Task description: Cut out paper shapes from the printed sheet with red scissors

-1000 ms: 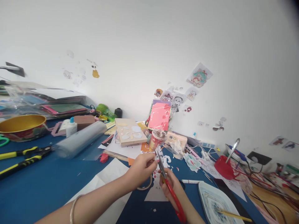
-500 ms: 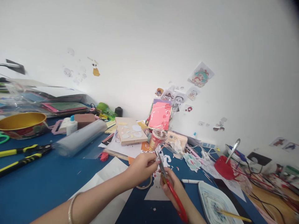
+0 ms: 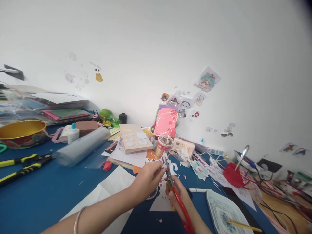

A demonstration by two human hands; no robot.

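Note:
My right hand (image 3: pixel 180 194) is wrapped round a pair of red-handled scissors (image 3: pixel 168 171). Their blades point away from me, with the tips slightly apart. Just left of the blades, my left hand (image 3: pixel 149 179) is closed in a pinch, fingertips close to the metal. What it pinches is too small or hidden to make out. Beneath both hands lie a printed white paper sheet (image 3: pixel 161 202) and white paper scraps (image 3: pixel 173 168). A roll of tape (image 3: pixel 153 194) shows partly behind my left wrist. Beyond the blades stands a red paper cup (image 3: pixel 162 147) holding scraps.
A board with paper cut-outs (image 3: pixel 133 147) and a clear plastic roll (image 3: pixel 81 149) lie left of the cup. Yellow-black pliers (image 3: pixel 31 167) and a gold-lined tin (image 3: pixel 23 134) sit far left. To the right are a white marker (image 3: pixel 198 190) and a tray (image 3: pixel 210 208) with a brush.
The view has shifted slightly. Both hands stay close together at the scissors, my left hand turned a little with its fingers reaching nearer the blades. The scissors remain in my right hand.

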